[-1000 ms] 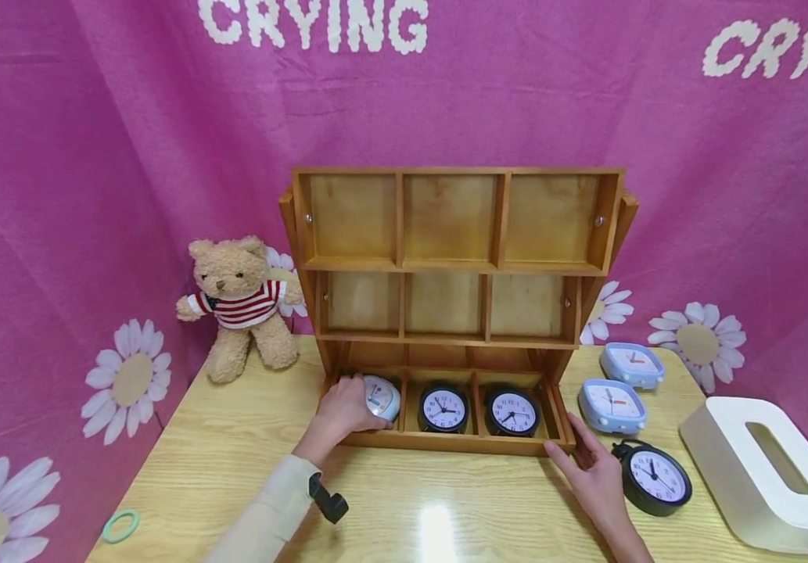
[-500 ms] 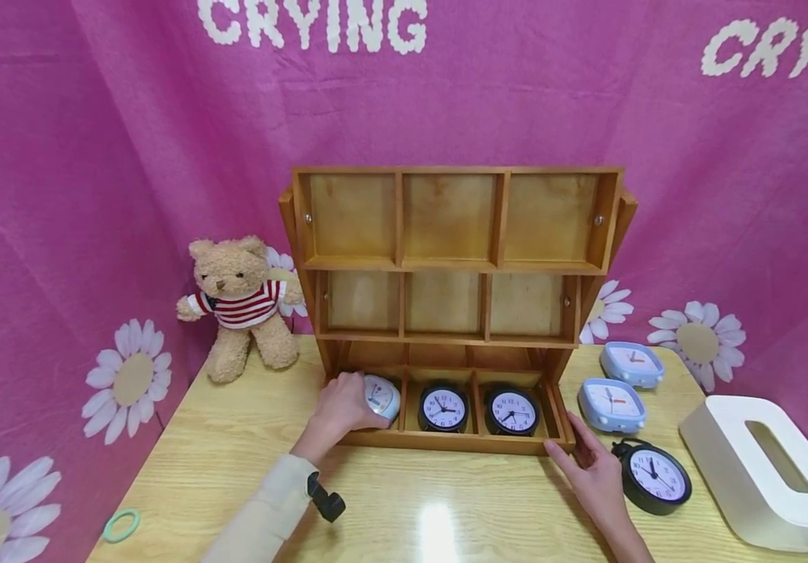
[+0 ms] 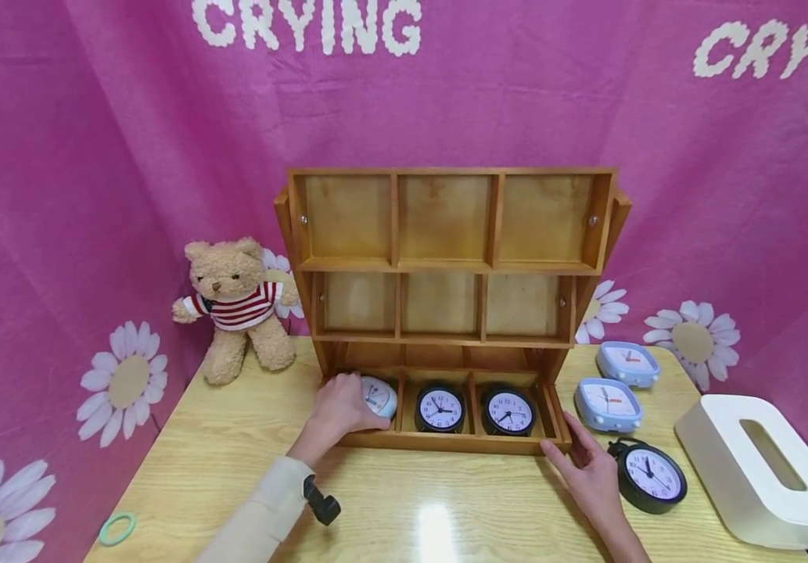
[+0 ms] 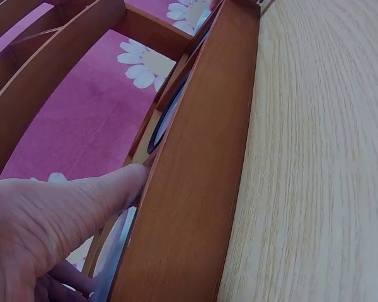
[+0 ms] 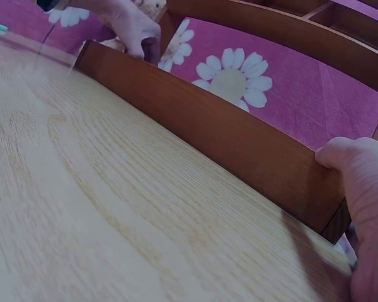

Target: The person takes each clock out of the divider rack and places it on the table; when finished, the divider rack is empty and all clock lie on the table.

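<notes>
My left hand (image 3: 340, 407) grips a rounded pale-blue alarm clock (image 3: 378, 397) in the left compartment of the wooden shelf's (image 3: 446, 443) bottom tier. Its palm and fingers cover the clock's left side. In the left wrist view the thumb (image 4: 104, 195) reaches the front board's top edge. My right hand (image 3: 590, 481) holds the tier's right front corner, thumb at the front and fingers along the end. Two round black clocks, one in the middle compartment (image 3: 440, 409) and one in the right (image 3: 508, 412), face up.
Two blue clocks (image 3: 608, 404) (image 3: 627, 363) and a black alarm clock (image 3: 651, 475) lie right of the shelf, beside a white tissue box (image 3: 763, 469). A teddy bear (image 3: 235, 305) sits at the back left. A green ring (image 3: 117, 529) lies front left.
The whole head view has shifted slightly left. Both hands keep their places, the left on the pale-blue clock and the right at the shelf's corner.
</notes>
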The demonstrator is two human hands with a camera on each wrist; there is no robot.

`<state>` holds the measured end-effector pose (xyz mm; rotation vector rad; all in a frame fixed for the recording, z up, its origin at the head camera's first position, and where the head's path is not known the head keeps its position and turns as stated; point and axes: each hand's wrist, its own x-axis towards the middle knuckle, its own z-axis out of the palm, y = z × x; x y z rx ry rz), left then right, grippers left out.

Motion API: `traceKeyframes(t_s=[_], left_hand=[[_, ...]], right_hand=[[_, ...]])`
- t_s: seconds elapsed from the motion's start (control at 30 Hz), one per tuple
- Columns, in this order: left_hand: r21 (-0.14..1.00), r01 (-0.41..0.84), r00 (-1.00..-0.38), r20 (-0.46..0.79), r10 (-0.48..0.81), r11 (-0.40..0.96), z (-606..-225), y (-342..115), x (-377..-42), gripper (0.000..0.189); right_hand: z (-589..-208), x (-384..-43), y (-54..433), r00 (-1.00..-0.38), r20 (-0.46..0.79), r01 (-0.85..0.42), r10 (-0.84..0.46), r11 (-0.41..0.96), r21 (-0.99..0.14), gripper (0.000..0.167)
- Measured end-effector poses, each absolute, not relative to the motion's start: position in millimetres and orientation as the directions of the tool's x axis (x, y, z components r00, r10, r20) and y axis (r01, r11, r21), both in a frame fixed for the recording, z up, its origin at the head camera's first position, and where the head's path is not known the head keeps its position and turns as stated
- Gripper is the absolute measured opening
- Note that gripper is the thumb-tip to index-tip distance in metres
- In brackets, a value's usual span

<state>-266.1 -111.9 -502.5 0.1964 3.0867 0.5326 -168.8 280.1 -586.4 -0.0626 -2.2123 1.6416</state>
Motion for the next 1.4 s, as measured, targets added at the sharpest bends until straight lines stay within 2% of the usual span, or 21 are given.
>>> traceKeyframes(t_s=[0.27,0.4,0.53,0.83,1.13,1.4], left_hand=[[0.308,0.173,-0.981,0.143,0.134,0.936,-499.5,-115.8,-264.7,0.073],[0.341,0.191,-0.974,0.183,0.134,0.921,-499.0,-117.0,-260.4,0.073],[0.426,0.199,-0.966,0.238,0.103,0.882,-497.3,-116.7,-253.4,0.078],[0.636,0.146,-0.963,0.268,-0.039,0.758,-500.3,-128.6,-221.4,0.099],[0.718,0.089,-0.927,0.314,-0.206,0.691,-512.0,-160.0,-184.7,0.094],[0.795,0.009,-0.872,0.303,-0.385,0.607,-522.7,-199.0,-192.0,0.092]], right_hand=[[-582.9,-167.7,278.1,-0.93,0.262,-0.17,0.257,0.332,-0.928,0.064],[-581.1,-167.0,277.9,-0.934,0.247,-0.153,0.259,0.333,-0.93,0.064],[-579.7,-167.7,278.9,-0.934,0.244,-0.144,0.259,0.352,-0.925,0.064],[-582.6,-167.0,279.8,-0.925,0.278,-0.176,0.261,0.356,-0.918,0.063],[-585.2,-166.1,279.3,-0.926,0.274,-0.165,0.26,0.374,-0.912,0.064],[-583.9,-167.1,279.7,-0.932,0.251,-0.134,0.262,0.393,-0.91,0.066]])
